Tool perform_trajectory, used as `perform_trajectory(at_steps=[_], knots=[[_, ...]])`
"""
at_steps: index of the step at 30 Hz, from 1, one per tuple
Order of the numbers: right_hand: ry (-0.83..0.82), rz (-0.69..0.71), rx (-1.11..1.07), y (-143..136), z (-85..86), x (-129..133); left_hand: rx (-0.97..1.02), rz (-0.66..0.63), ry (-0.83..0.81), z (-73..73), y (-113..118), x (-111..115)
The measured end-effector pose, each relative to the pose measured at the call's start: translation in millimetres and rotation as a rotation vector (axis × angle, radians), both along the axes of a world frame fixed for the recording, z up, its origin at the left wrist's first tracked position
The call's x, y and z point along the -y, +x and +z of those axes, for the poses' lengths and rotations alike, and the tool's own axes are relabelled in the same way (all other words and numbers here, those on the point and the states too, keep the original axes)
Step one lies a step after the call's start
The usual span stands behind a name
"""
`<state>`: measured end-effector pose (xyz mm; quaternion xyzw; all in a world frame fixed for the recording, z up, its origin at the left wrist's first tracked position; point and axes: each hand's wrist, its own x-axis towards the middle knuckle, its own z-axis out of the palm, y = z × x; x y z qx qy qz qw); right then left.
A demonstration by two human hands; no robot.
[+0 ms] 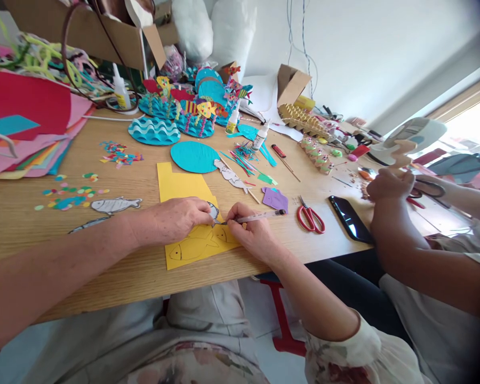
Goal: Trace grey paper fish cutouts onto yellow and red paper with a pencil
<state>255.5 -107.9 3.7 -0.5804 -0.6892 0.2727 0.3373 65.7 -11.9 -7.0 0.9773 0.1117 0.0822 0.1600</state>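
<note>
A sheet of yellow paper (pixel 184 186) lies at the table's front edge, with fish outlines (pixel 194 248) drawn on its lower part. My left hand (pixel 180 217) rests on it, fingers closed and pressing a small white paper fish cutout (pixel 213 212) flat, partly covering it. From the right, my right hand (pixel 253 233) grips a pen (pixel 260 216), its tip beside the cutout's tail. More white paper fish cutouts (pixel 114 205) lie left of the sheet, one partly behind my left forearm. Another white cutout (pixel 231 175) and a purple paper fish (pixel 275 199) are beyond my right hand.
Red-handled scissors (pixel 311 218) and a phone (pixel 350 220) lie to the right. A co-worker's hands (pixel 396 186) hold scissors and a paper piece there. Blue discs (pixel 194 157), glue bottles (pixel 261 136) and finished fish scenes stand behind. Confetti (pixel 70 197) and coloured sheets (pixel 24 101) are left.
</note>
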Motion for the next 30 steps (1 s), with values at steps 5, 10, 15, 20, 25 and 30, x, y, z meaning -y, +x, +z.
perform_trajectory(at_steps=[5,10,15,20,25,30], knots=[[-0.008,-0.015,0.004,1,1.1,0,0.010,-0.001,0.000,1.6,0,2],[-0.015,-0.027,-0.029,2,-0.8,-1,-0.024,0.025,-0.013,6.3,0,4],[-0.015,-0.045,-0.049,3,-1.4,-2,-0.056,0.044,-0.009,10.3,1,7],[-0.018,-0.030,-0.047,1,0.9,-1,-0.071,0.037,0.009,8.5,2,7],[-0.003,-0.021,-0.037,1,0.3,-1,-0.103,0.039,0.042,5.4,2,7],[0.007,-0.027,-0.019,2,-0.6,-2,-0.096,0.017,0.046,3.7,2,7]])
